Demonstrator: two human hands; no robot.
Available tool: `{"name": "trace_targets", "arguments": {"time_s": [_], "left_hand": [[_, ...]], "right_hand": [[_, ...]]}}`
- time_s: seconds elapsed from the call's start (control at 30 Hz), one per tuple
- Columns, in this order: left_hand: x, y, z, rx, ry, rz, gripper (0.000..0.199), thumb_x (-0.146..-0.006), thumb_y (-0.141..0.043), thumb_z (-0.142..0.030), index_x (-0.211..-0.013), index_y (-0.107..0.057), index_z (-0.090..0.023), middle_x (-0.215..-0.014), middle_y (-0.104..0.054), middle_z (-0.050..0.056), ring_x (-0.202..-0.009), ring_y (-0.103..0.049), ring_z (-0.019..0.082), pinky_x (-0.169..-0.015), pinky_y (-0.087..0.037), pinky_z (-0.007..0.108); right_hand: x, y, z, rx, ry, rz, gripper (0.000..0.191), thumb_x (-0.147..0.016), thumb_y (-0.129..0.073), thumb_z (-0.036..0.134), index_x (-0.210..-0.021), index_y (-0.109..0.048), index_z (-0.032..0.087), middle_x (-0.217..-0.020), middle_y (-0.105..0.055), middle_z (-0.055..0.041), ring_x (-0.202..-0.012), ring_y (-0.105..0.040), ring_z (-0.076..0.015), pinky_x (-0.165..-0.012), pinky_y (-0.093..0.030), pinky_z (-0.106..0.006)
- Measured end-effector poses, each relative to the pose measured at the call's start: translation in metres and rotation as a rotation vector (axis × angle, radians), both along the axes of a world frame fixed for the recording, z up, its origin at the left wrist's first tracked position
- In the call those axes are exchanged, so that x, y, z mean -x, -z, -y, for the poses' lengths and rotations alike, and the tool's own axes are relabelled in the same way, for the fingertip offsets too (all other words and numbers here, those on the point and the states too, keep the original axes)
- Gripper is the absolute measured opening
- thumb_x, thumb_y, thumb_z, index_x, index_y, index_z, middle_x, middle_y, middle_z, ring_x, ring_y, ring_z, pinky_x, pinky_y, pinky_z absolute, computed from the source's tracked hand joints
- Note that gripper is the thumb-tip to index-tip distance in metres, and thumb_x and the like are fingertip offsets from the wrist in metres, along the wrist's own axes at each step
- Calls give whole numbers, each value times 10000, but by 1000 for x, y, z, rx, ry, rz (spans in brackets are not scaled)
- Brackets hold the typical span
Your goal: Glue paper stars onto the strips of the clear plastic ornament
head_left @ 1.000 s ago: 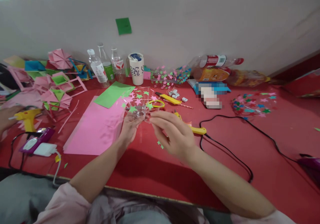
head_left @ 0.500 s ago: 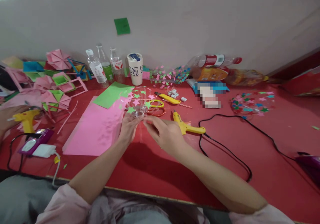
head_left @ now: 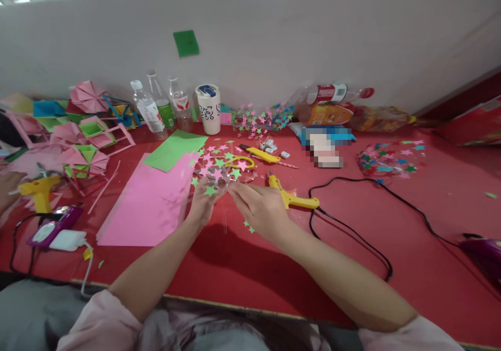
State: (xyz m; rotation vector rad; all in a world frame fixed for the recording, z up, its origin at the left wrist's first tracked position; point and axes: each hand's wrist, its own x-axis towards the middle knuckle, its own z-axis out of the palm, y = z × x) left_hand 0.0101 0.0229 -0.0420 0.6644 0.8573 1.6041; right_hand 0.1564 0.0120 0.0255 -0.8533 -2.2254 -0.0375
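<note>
Between my hands is a clear plastic bottle piece (head_left: 219, 159) covered with pink and green stars, its round neck towards me. My left hand (head_left: 202, 201) is closed around the near left side of the neck. Pressed together, the fingers of my right hand (head_left: 263, 209) touch the neck from the right; any small thing between them is hidden. Several green stars (head_left: 249, 227) show just below my right hand. Beyond the piece lie scissors with a yellow handle (head_left: 245, 159), partly covered by it. A yellow glue gun (head_left: 293, 198) rests right of my right hand.
Pink paper (head_left: 143, 210) and a green sheet (head_left: 176, 150) lie left. A yellow cutter (head_left: 260, 154) is behind. Bottles (head_left: 151, 113) and a white cup (head_left: 209, 111) stand near the wall. The black cord (head_left: 362, 236) loops right. Another person's hand (head_left: 10, 186) is far left.
The starred plastic piece has turned in my hands, so its neck opening faces me more and more stars show. Green stars below my right hand have come into clearer sight.
</note>
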Motion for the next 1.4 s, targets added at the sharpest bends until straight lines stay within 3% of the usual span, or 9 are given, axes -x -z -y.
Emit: {"name": "trace_targets", "arguments": {"time_s": [0.17, 0.37, 0.5, 0.73, 0.93, 1.07, 1.2, 1.4], "left_hand": [[-1, -11, -1, -5, 26, 5, 408, -396, -840, -182, -718, -590, -190, -614, -605, -75, -580, -569, 63, -619, -449, 182], [-2, -24, 1, -72, 14, 19, 396, -392, -864, -208, -717, -637, -196, -666, -634, -57, -626, -580, 70, -624, -453, 170], [-1, -22, 1, -96, 27, 9, 374, -444, -868, -248, -751, -658, -207, -684, -646, -47, -636, -592, 76, -642, -464, 182], [2, -15, -1, -112, -13, -24, 367, -499, -859, -286, -795, -662, -197, -750, -671, -23, -684, -616, 92, -680, -474, 203], [4, -15, -3, -119, -53, -39, 283, -560, -828, -250, -764, -637, -206, -788, -672, -25, -716, -633, 97, -729, -483, 230], [4, -12, -5, -127, -84, -67, 290, -559, -822, -242, -760, -617, -199, -809, -675, -25, -722, -639, 104, -757, -484, 258], [6, -7, -6, -124, -83, -97, 260, -614, -780, -269, -802, -611, -207, -821, -681, -17, -762, -653, 132, -772, -476, 284], [7, -8, -5, -152, -94, -116, 225, -643, -758, -259, -800, -601, -223, -803, -691, -14, -739, -643, 137, -747, -479, 283]], "right_hand": [[2, -1, 2, 23, -28, 1, 212, -910, -443, 165, -909, -655, 163, -769, -726, -21, -601, -624, -95, -556, -376, -194], [2, -8, 7, 37, -13, -2, 201, -915, -455, 177, -979, -645, 168, -762, -728, -6, -612, -635, -86, -557, -378, -188], [2, -13, 7, -89, 33, -19, 168, -909, -479, 197, -933, -642, 165, -639, -693, 15, -523, -585, -81, -512, -340, -207], [0, -20, 8, -157, 38, -53, 125, -893, -514, 200, -849, -623, 159, -583, -647, 34, -468, -519, -61, -491, -316, -202], [-8, -28, 4, -72, 87, -100, 188, -872, -511, 256, -719, -577, 169, -488, -520, 58, -419, -424, -48, -473, -287, -192], [-8, -21, -3, -5, 124, 43, 219, -865, -474, 257, -685, -567, 173, -498, -530, 42, -435, -429, -67, -474, -237, -220], [-4, -14, -3, -39, 30, 166, 243, -889, -425, 239, -712, -576, 168, -547, -567, 19, -482, -452, -87, -494, -224, -238], [1, -16, 4, -211, -214, 289, 208, -891, -374, 112, -874, -579, 144, -765, -622, -35, -642, -512, -119, -563, -312, -244]]}}
